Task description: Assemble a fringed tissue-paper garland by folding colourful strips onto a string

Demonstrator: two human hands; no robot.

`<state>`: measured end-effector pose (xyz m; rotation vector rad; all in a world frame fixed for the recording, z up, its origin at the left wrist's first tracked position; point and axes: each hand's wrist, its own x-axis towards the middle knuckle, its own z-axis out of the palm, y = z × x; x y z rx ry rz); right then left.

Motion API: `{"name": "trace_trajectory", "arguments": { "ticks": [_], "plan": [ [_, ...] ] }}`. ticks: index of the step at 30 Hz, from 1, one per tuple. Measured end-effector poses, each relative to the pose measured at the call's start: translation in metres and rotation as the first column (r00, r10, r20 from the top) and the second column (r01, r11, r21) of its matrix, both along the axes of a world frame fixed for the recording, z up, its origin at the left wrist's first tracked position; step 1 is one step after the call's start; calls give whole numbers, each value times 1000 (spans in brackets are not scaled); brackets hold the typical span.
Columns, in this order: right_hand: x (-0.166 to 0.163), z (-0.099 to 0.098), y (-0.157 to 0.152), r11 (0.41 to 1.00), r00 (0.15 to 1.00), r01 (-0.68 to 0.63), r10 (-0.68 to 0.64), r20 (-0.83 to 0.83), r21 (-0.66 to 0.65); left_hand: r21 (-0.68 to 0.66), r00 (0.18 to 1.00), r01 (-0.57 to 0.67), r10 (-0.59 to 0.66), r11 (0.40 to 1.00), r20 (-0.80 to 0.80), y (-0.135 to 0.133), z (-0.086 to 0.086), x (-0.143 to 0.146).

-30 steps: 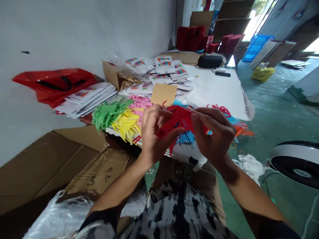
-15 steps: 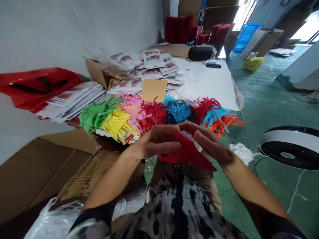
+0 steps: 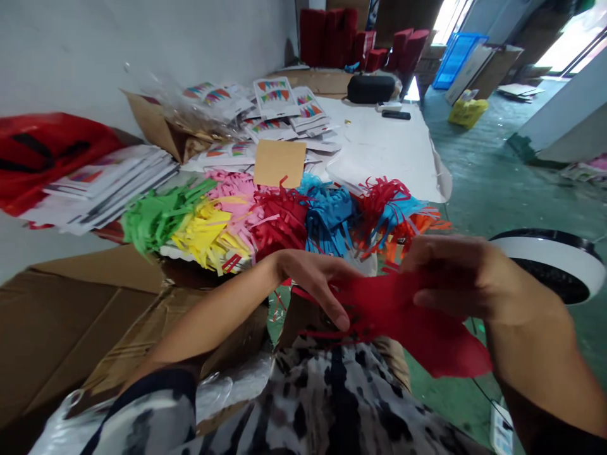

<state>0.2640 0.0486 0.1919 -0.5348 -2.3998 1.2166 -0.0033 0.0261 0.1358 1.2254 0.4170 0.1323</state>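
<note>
A red sheet [image 3: 436, 344], thin and soft like felt or tissue paper, hangs between my two hands above my lap, with narrow strips at its left end. My left hand [image 3: 318, 278] pinches that strip end, thumb in front and fingers partly behind the red material. Blurred by motion, my right hand [image 3: 458, 278] grips the sheet's upper right part with bent fingers. Just beyond my hands lie bundles of cut strips: green [image 3: 159, 215], yellow [image 3: 208, 230], pink [image 3: 237, 202], dark red [image 3: 279, 221], blue [image 3: 329, 215], and a mixed red, blue and orange heap [image 3: 396, 212].
A tan card [image 3: 279, 163] lies behind the bundles, near printed packets [image 3: 275, 98] on the white-covered table [image 3: 379, 148]. Stacked packets [image 3: 118, 183] and a red bag [image 3: 52, 158] are at left. An open carton [image 3: 71, 316] stands left of me, a fan [image 3: 552, 262] right.
My right hand has moved right and nearer to me, drawing the red sheet out wider. My left hand has shifted slightly left and down. The view has shifted a little.
</note>
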Motion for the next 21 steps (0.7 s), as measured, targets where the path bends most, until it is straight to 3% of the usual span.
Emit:
{"name": "trace_trajectory", "arguments": {
  "ticks": [3, 5, 8, 11, 13, 16, 17, 19, 21],
  "plan": [
    [14, 2, -1, 996, 994, -77, 72, 82, 55, 50, 983, 176, -173, 983, -53, 8, -14, 6],
    [22, -1, -2, 994, 993, -83, 77, 88, 76, 170, 974, 209, -190, 963, -119, 15, -21, 5],
    [30, -5, -5, 989, 998, 6, -14, 53, 150, 391, 966, 174, -81, 904, -244, 24, -32, -7],
    [36, -7, -6, 972, 991, 116, -126, 37, 202, 592, 953, 27, 157, 806, -258, 28, -47, -27],
    [39, -8, -6, 965, 982, 176, -187, 38, 195, 753, 909, -112, 373, 648, -186, 26, -58, -43],
    [42, -14, -5, 952, 963, 264, -269, 15, 158, 929, 752, -223, 659, 295, -29, 18, -72, -67],
    [43, -16, -5, 945, 955, 294, -296, -7, 147, 953, 695, -227, 719, 202, 13, 16, -75, -74],
    [45, -21, -3, 927, 936, 351, -346, -62, 129, 969, 614, -229, 787, 96, 67, 12, -78, -87],
    [49, -25, -2, 906, 913, 406, -395, -108, 120, 964, 566, -263, 816, 40, 121, 11, -81, -98]
  ]
}}
